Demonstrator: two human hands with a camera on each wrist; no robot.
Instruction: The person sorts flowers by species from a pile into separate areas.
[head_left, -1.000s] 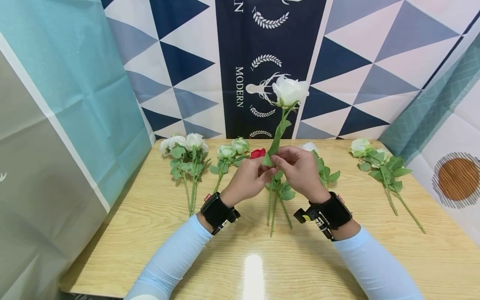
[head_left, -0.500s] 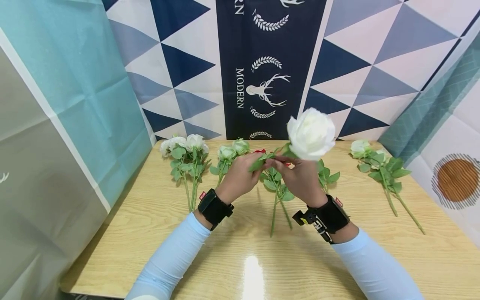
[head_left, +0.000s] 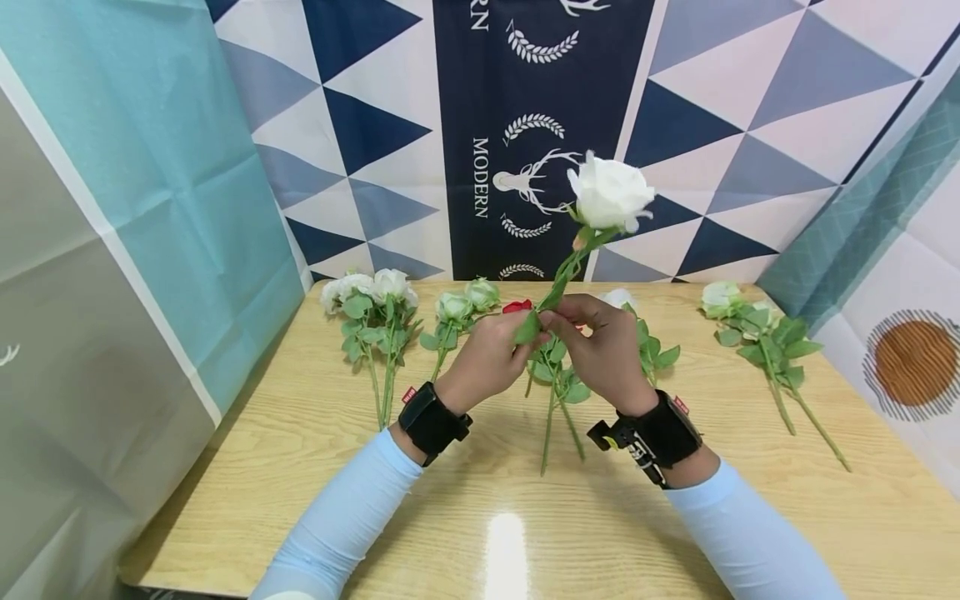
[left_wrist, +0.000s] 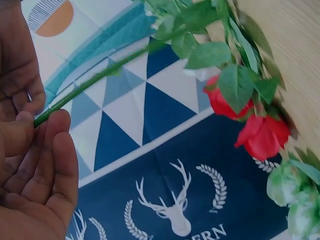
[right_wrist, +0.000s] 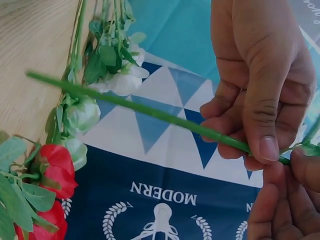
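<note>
A white rose is held up over the middle of the table, its bloom tilted to the right. My left hand pinches its green stem between thumb and fingers. Right beside it, my right hand pinches the stem just below the bloom's lower leaves, the fingertips of both hands close together. The stem's bare lower end sticks out beyond the hands in the right wrist view. Red roses lie behind the hands, mostly covered by them in the head view.
White roses and pale green roses lie at the table's back left. Another white bloom shows behind the right hand. More pale roses lie at the far right. A patterned cloth hangs behind the wooden table.
The white rose's bloom swung down to the right toward the right hand, then back up, and now leans farther right than at first. Both hands stay on the stem.
</note>
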